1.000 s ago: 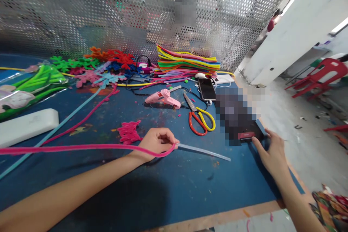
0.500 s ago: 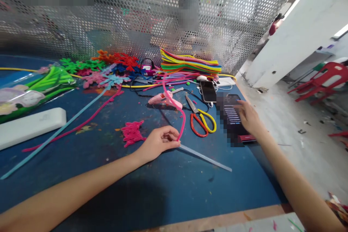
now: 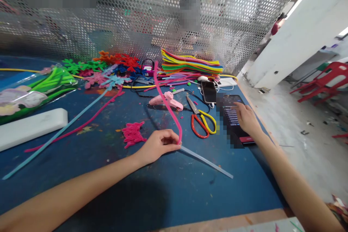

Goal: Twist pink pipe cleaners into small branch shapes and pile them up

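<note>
Over the dark blue surface (image 3: 190, 194), hold the bright pink fuzzy stem (image 3: 170, 110) by its lower end in the left hand (image 3: 157, 147), fingers pinched closed beside the slim translucent pale stick (image 3: 207, 162), without crushing. Touch the black rectangular phone (image 3: 232, 116) lightly with the right hand (image 3: 248, 119) (pointing, gripping nothing visible). Cannot make out any join under the left fingers, the phone's text or its pixelated edge.

Metal mesh (image 3: 152, 14) stands along the back, a white pillar (image 3: 293, 40) to its right. Red chairs (image 3: 330, 78) stand on the grey floor (image 3: 285, 128) (scraps (image 3: 303, 132) litter it). A white bar (image 3: 34, 128) lies far left.
</note>
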Action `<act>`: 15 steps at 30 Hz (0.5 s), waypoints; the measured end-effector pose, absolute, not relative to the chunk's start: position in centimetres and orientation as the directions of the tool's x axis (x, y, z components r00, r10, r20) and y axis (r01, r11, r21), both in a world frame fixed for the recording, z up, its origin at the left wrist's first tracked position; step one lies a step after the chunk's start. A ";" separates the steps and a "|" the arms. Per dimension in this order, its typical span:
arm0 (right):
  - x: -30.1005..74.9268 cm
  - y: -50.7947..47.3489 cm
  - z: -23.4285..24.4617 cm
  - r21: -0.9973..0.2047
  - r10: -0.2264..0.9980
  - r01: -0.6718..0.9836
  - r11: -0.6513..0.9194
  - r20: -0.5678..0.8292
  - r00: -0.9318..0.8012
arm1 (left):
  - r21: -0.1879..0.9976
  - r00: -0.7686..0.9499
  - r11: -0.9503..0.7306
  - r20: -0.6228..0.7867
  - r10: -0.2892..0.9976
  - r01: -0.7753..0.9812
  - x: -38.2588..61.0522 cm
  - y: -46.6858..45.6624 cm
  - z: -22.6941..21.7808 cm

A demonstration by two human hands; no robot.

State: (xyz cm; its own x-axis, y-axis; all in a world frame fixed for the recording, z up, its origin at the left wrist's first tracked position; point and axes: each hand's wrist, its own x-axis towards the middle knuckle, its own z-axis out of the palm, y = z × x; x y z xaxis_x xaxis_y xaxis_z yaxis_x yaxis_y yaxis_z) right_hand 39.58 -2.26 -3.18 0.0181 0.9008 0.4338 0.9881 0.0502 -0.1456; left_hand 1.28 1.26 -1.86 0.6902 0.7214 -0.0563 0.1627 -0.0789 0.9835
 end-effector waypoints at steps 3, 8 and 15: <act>39.5 -2.3 -3.1 -0.152 0.896 0.987 0.044 0.443 0.028 | 0.990 0.688 -0.093 -0.005 0.726 0.104 1.4 1.3 -1.8; 39.3 -2.5 -2.9 -0.134 0.900 0.990 0.041 0.434 0.022 | 0.998 0.698 -0.054 0.015 0.716 0.034 1.5 1.2 -1.9; 39.4 -2.3 -3.5 -0.091 0.909 0.996 0.012 0.415 0.027 | 0.987 0.700 -0.097 -0.018 0.714 0.125 1.4 1.1 -1.3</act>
